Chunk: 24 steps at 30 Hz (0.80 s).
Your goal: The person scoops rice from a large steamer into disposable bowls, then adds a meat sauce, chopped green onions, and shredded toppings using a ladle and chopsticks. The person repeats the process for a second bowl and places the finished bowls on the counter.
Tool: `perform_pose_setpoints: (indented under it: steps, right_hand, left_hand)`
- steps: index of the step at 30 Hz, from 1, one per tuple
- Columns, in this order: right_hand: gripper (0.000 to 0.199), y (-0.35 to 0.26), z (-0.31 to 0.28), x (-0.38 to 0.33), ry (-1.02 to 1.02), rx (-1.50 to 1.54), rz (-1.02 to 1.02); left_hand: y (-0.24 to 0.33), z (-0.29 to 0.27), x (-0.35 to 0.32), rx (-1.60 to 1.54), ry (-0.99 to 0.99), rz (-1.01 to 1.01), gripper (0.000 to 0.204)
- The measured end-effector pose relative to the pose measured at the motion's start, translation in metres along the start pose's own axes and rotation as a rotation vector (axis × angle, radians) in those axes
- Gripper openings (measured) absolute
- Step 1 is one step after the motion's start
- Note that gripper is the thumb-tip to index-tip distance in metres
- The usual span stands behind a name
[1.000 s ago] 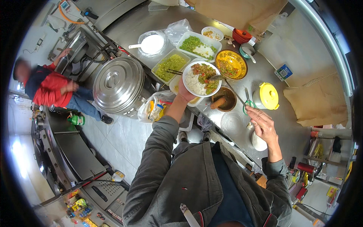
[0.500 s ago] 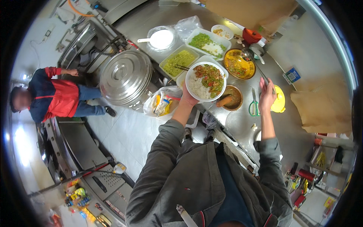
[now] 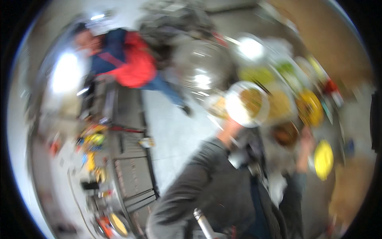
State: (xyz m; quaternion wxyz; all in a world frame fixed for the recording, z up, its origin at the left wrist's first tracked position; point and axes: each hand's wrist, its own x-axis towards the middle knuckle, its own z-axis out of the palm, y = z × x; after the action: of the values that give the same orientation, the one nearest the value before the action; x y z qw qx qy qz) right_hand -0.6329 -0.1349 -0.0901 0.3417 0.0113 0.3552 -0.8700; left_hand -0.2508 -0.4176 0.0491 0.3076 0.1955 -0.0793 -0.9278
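My left hand (image 3: pixel 230 132) is closed around the underside and near edge of a white bowl (image 3: pixel 234 113). In it lie rice and a brown-green stir-fried topping (image 3: pixel 251 102), and dark chopsticks (image 3: pixel 260 87) jut past its far right edge. Smeared by motion, my right hand (image 3: pixel 305 140) is over the counter between a brown mortar (image 3: pixel 285 134) and a yellow lid (image 3: pixel 323 160). Just beyond it stands a yellow-lined dish (image 3: pixel 310 107) of food. Whether the ladle is still in that hand cannot be made out.
Beyond the bowl are a tub of green food (image 3: pixel 254 74), another tub with chopped greens (image 3: pixel 287 73) and a white round container (image 3: pixel 250 48). A large lidded steel pot (image 3: pixel 203 65) stands left of them. A person in red and navy (image 3: pixel 133 59) is at far left, near dark kitchen units (image 3: pixel 133 167).
My view has swung left, blurring everything and shifting the counter rightward. The left hand still holds the bowl. The right hand, earlier on a ladle's handle, now shows nearer the mortar.
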Motion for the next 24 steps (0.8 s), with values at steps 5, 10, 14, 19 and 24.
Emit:
perform_pose_setpoints:
  steps: [5, 10, 14, 19, 24]
  right_hand:
    - [0.046, 0.013, 0.025, -0.035, 0.422, 0.595, 0.283]
    - [0.033, 0.018, 0.231, -0.178, -0.101, -0.214, 0.125]
    - [0.011, -0.021, 0.366, -0.269, -0.486, -0.633, -0.438]
    - [0.009, -0.007, 0.449, -0.322, -0.737, -0.513, -0.826]
    - [0.02, 0.07, 0.531, -0.351, -0.406, -0.518, -0.903]
  left_hand:
    - [-0.001, -0.015, -0.027, -0.015, 0.124, 0.131, 0.066]
    - [0.01, -0.036, -0.031, -0.012, 0.141, 0.204, 0.066]
    - [0.095, -0.054, -0.03, 0.082, 0.144, 0.362, 0.065]
    - [0.197, -0.018, -0.045, 0.036, 0.128, 0.511, 0.056]
    - [0.266, -0.005, -0.026, 0.228, 0.244, 0.542, 0.063]
